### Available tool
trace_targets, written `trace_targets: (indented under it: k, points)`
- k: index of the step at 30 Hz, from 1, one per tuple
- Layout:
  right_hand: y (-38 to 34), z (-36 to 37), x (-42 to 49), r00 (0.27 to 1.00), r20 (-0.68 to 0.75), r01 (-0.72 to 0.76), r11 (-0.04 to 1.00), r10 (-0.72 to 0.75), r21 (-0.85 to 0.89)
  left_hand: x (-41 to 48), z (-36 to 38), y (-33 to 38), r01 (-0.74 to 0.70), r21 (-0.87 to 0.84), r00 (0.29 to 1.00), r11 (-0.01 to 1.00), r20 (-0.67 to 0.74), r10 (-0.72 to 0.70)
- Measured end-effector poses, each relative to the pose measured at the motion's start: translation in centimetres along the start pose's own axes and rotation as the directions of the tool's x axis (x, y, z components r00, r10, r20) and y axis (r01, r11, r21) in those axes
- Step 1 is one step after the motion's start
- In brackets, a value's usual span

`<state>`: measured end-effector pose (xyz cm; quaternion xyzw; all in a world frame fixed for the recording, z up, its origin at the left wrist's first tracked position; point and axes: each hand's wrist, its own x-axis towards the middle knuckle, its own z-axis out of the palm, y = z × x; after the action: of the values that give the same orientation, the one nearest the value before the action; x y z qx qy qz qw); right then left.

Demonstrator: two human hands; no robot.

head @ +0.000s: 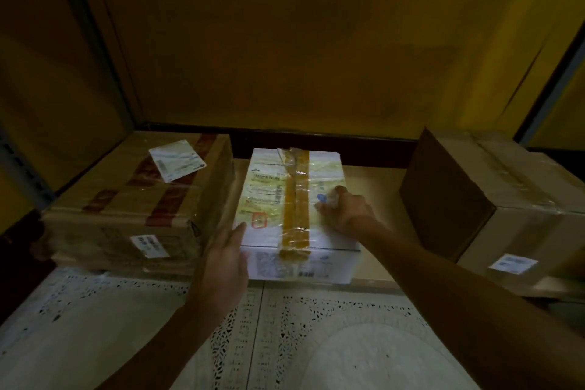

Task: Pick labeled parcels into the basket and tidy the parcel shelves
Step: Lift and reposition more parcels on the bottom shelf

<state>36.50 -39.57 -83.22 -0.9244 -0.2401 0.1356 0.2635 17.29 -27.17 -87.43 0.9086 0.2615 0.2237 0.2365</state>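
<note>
Left hand (226,258) flat-fingered against the white parcel (294,215) — right hand (343,210) curled around a blue-capped marker (323,198) on top.

White parcel (294,199), yellow tape (296,199)

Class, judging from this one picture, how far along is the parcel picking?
Done: nothing shows as picked; no basket is in view. In hand: the left hand steadies the white box; the right hand, holding a small blue-tipped thing, rests on top. Left: both brown boxes remain shelved.
</note>
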Motion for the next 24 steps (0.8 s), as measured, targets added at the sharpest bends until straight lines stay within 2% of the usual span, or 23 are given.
trace_targets:
  k: [2, 4, 6, 9, 11, 16, 19, 21, 24]
  points:
    - [-1.2, 0.5, -0.1, 0.997, 0.047, 0.056, 0.996, -0.059, 0.068, 0.5, -0.5, 0.0, -0.162, 0.108, 0.985, 0.981, -0.042, 0.168]
    - [-2.0, 1.2, -0.7, 0.984, 0.101, 0.136, 0.986, -0.146, 0.099, 0.8, -0.9, 0.0, -0.281, 0.135, 0.96, 0.95, 0.038, 0.278]
    - [-1.9, 1.5, -1.1, 0.975, 0.128, 0.162, 0.973, -0.183, 0.163, 1.0, -1.1, 0.1, -0.284, 0.135, 0.955, 0.949, 0.133, 0.267]
    - [-1.2, 0.9, -1.5, 0.972, 0.061, 0.2, 0.935, -0.227, 0.292, 1.4, -1.1, 0.6, -0.24, 0.131, 0.967, 0.962, 0.123, 0.224]
    - [-0.6, -0.4, -1.7, 0.968, -0.021, 0.245, 0.921, -0.25, 0.304, 1.7, -0.9, 1.6, -0.236, 0.113, 0.967, 0.965, 0.124, 0.222]
    - [0.7, -7.3, -2.2, 0.921, -0.197, 0.356, 0.932, -0.336, 0.074, 2.1, 0.8, 6.6, -0.258, -0.032, 0.95, 0.966, 0.171, 0.26]
    - [3.0, -13.0, -3.2, 0.88, -0.281, 0.39, 0.92, -0.382, -0.03, 3.1, 2.3, 11.7, -0.329, -0.068, 0.926, 0.942, 0.169, 0.336]
    - [5.7, -16.6, -3.9, 0.85, -0.394, 0.316, 0.937, -0.35, -0.15, 3.4, 3.6, 15.4, -0.371, -0.123, 0.905, 0.921, 0.175, 0.388]
    - [11.8, -21.1, -4.3, 0.813, -0.536, -0.033, 0.901, -0.227, -0.433, 3.3, 6.1, 20.8, -0.357, -0.251, 0.884, 0.9, 0.22, 0.412]
